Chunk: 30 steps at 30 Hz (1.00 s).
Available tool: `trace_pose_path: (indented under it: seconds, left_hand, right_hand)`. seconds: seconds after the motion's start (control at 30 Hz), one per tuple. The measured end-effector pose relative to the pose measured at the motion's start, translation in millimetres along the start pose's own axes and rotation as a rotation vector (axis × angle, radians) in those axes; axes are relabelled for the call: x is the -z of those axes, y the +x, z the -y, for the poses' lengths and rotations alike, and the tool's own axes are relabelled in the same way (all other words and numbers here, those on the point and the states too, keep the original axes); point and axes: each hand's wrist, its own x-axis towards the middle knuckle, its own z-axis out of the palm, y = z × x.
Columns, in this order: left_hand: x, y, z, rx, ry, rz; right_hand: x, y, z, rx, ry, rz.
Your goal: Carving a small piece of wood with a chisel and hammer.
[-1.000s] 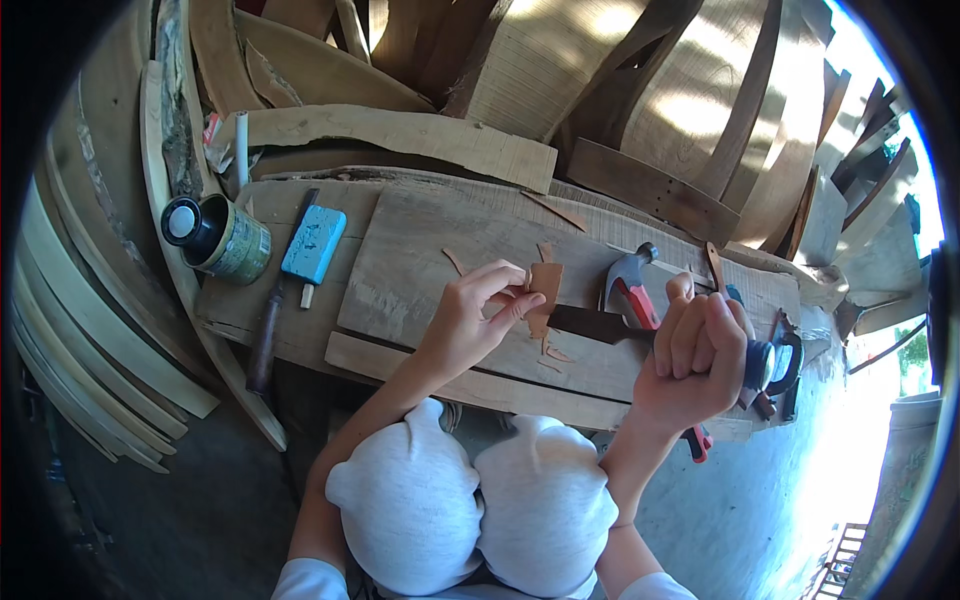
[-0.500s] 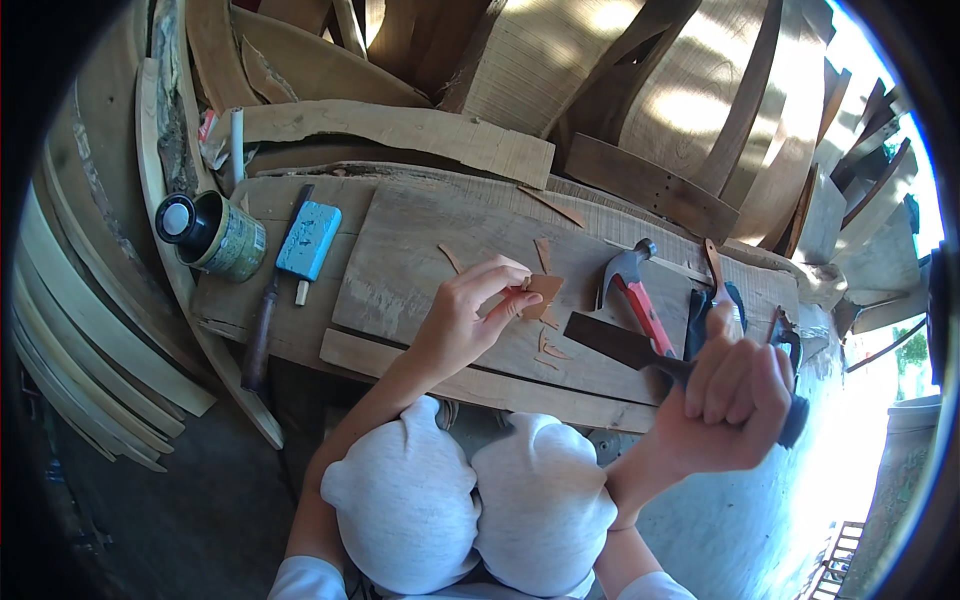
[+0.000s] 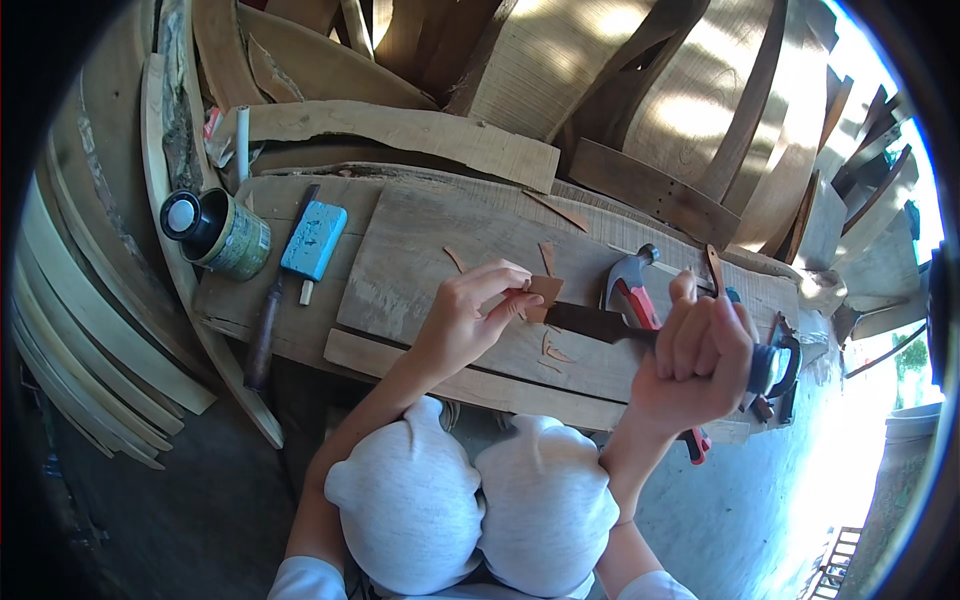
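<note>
Between the thumb and fingers of my left hand point(image 3: 470, 318) is a small thin brown piece point(image 3: 545, 290), leather or thin wood, I cannot tell which. A knife point(image 3: 590, 322) with a dark broad blade is in my right hand point(image 3: 695, 352), its fingers wrapped round the dark handle. The blade points left and its tip meets the lower right edge of the brown piece. Both hands are above a flat wooden board point(image 3: 400, 255). Curved brown offcuts point(image 3: 553, 350) lie on that board beneath the blade.
A claw hammer point(image 3: 628, 275) with a red handle lies behind my right hand, near a brush point(image 3: 714, 266). Leftward are a blue block point(image 3: 314, 240), a wooden-handled tool point(image 3: 263, 335) and a can point(image 3: 243, 243) holding a black container. Curved planks point(image 3: 400, 130) stand behind and at the left.
My right hand has moved left and slightly up with the knife, bringing the blade to the brown piece. My left hand has stayed nearly still, holding the piece.
</note>
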Motion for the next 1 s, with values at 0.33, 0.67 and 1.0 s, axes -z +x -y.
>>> trace_pose_path:
  seconds: [0.33,0.67,1.0]
  left_hand:
    - [1,0,0,-0.115,-0.052,0.065]
    - [1,-1,11,-0.092,-0.002,0.015]
    - [9,-1,-6,0.073,-0.074,0.044]
  right_hand:
    - [1,0,4,-0.062,-0.019,-0.024]
    - [0,3,1,-0.072,-0.026,-0.060]
    - [12,5,8,-0.050,-0.011,0.050]
